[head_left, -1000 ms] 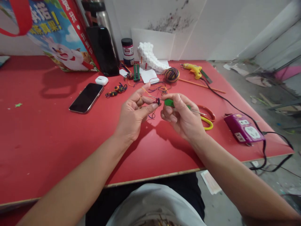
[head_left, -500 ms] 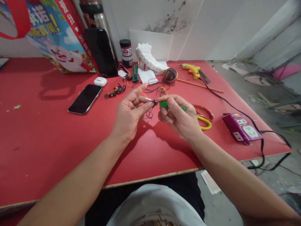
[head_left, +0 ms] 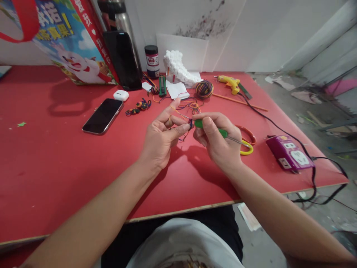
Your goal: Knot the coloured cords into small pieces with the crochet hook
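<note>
My left hand pinches a small dark piece of yarn work between thumb and fingers, its index finger raised with an orange strand running over it. In my right hand is a crochet hook with a green handle; its metal tip meets the yarn work, and its other end sticks out toward the scissors. Loose strands trail behind the hands toward a multicoloured yarn ball. Scissors with orange and yellow handles lie partly hidden behind my right hand.
On the red table are a phone, an earphone case, a knotted yarn piece, a yellow glue gun and a purple power socket with black cables. A bag and a bottle stand at the back left.
The whole view has shifted slightly. The hook's tip has drawn back toward my right hand, and the yarn work has turned more upright in my left fingers.
</note>
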The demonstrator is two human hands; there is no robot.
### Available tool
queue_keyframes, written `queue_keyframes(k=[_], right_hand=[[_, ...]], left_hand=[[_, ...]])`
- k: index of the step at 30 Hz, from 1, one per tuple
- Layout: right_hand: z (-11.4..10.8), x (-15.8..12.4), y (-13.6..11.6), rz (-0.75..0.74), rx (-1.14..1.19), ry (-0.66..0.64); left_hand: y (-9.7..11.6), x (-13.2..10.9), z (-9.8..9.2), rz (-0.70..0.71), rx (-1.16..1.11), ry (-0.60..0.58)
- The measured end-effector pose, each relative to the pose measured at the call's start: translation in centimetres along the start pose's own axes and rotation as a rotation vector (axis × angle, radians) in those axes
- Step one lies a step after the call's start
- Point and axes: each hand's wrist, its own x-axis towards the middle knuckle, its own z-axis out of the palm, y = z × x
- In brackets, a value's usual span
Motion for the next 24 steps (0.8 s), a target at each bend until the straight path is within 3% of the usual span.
queue_keyframes(k=[11, 16, 24], right_hand=[[0.1, -0.2, 0.2, -0.016, 0.027, -0.056], [0.2, -0.1, 0.1, 0.008, -0.022, -0.018], [0.3, 0.8, -0.1, 0.19, 0.265, -0.096]], left_hand=[[0.0, 0.1, 0.2, 0.001, -0.011, -0.003], [-0.2, -0.1, 0.3, 0.05, 0.033, 0.021], [0.1, 0.1, -0.1, 0.046, 0.032, 0.053]])
